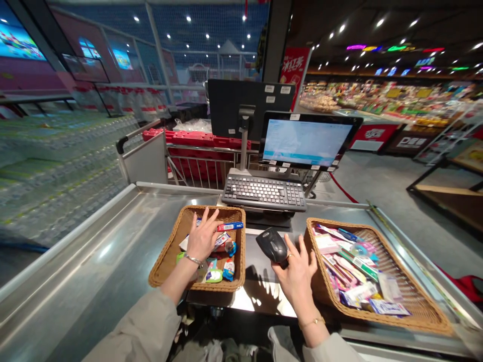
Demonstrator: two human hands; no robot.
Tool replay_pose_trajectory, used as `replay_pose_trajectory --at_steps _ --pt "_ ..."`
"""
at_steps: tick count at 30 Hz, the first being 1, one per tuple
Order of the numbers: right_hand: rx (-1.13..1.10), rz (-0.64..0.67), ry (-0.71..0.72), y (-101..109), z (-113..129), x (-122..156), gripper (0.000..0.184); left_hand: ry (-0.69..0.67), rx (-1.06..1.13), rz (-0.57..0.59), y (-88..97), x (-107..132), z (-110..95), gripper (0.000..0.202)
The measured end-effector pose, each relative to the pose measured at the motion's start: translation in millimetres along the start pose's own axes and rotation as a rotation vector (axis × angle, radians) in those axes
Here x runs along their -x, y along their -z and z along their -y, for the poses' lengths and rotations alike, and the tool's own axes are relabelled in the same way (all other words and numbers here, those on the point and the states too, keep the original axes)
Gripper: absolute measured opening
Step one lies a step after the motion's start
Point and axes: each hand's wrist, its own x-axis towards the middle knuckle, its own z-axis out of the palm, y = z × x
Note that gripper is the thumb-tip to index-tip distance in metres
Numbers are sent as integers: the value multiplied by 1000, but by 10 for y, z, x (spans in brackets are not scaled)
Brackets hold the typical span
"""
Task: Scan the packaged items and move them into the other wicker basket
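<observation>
My left hand (pixel 202 236) hangs with its fingers spread over the small packaged goods in a wicker basket (pixel 177 246), and a metal bracelet shows on the wrist. In that basket lie a blue-and-red tube (pixel 230 227), a green packet (pixel 213 275) and a small blue-and-white item (pixel 228 270). My right hand (pixel 298 274) grips a black handheld barcode scanner (pixel 273 245) between the baskets. To its right, a larger wicker basket (pixel 388 320) holds several flat packets (pixel 388 301) and long boxes.
Both baskets sit on a stainless steel checkout counter (pixel 86 241). Behind them stand a black keyboard (pixel 264 192), a touchscreen monitor (pixel 306 142) and a red-and-steel cart rail (pixel 199 161). Shrink-wrapped bottled water (pixel 56 171) is stacked at left; lit store shelves (pixel 385 98) fill the far right.
</observation>
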Motion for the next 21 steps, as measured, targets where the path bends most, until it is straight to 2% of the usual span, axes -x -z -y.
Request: replay_pose_trajectory --at_steps 4,12,21 --pt "-26 -61 45 129 -19 12 16 -45 37 -80 108 -34 -188 26" --pt "-31 -138 64 311 -109 52 12 -77 111 -181 179 -115 -542 26" --pt "28 -162 58 429 -216 112 11 -101 65 -246 134 -161 -831 26"
